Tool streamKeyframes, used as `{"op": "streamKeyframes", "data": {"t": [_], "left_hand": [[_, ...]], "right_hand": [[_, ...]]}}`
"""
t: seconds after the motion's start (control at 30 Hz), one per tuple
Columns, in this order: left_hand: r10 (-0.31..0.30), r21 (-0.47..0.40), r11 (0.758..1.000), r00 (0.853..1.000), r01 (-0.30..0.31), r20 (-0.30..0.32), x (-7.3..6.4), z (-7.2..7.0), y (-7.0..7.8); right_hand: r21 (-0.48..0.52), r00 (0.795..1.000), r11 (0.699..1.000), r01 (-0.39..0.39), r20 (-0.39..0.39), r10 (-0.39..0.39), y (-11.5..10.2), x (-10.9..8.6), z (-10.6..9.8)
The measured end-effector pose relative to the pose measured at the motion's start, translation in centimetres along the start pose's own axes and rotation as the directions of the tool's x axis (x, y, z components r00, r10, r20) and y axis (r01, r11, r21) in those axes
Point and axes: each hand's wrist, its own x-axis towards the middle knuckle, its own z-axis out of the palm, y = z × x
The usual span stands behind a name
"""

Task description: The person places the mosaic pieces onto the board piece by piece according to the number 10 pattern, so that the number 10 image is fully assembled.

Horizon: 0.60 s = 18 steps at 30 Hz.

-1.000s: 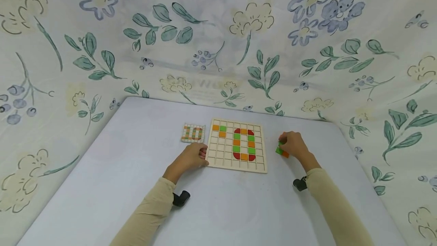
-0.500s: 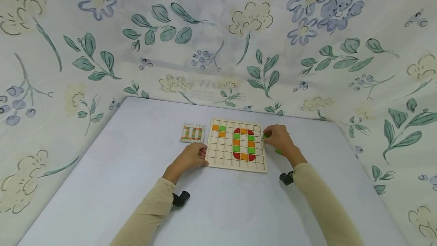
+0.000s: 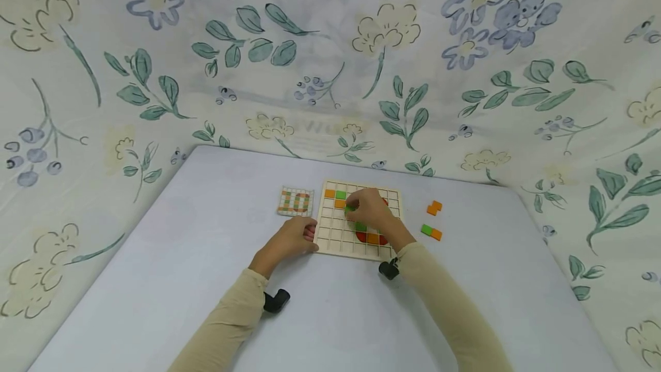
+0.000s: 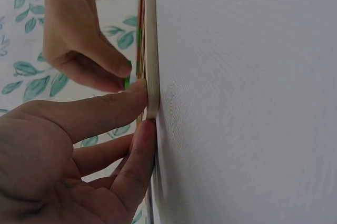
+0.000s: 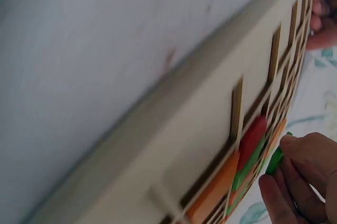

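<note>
A light wooden grid board (image 3: 330,241) lies on the white table, with square orange and green tiles and curved red pieces set in it. At its near-left corner, my left hand (image 3: 286,239) grips the edge between thumb and fingers, as the left wrist view shows. My right hand (image 3: 376,211) is over the middle of the board, pinching a green tile (image 5: 275,161) between thumb and fingers. That hand hides much of the ring of coloured pieces on the right. Near the top-left corner sit an orange tile (image 3: 329,193), a green tile (image 3: 341,194) and another orange tile (image 3: 339,204).
Left of the board lies a small pattern card (image 3: 295,201) printed with a coloured grid. To the right are loose orange tiles (image 3: 434,207) and, nearer, a green tile (image 3: 426,229) beside an orange one (image 3: 436,235). A floral cloth (image 3: 320,85) hangs behind the table.
My right hand has moved left from the loose tiles to over the board, bringing a green tile. The loose tiles at right are now uncovered. My left hand stays at the board's corner.
</note>
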Motion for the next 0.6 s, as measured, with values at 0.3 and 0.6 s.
{"op": "streamKeyframes", "data": {"t": [0.3, 0.6], "left_hand": [[-0.001, -0.019, 1.000, 1.000, 0.002, 0.007, 0.2, 0.0, -0.2], [0.001, -0.013, 1.000, 1.000, -0.001, 0.007, 0.2, 0.0, -0.3]], "right_hand": [[-0.024, 0.999, 1.000, 0.017, 0.041, -0.016, -1.4, 0.9, 1.5], [-0.051, 0.999, 0.998, 0.032, 0.038, -0.030, -1.4, 1.1, 1.7]]}}
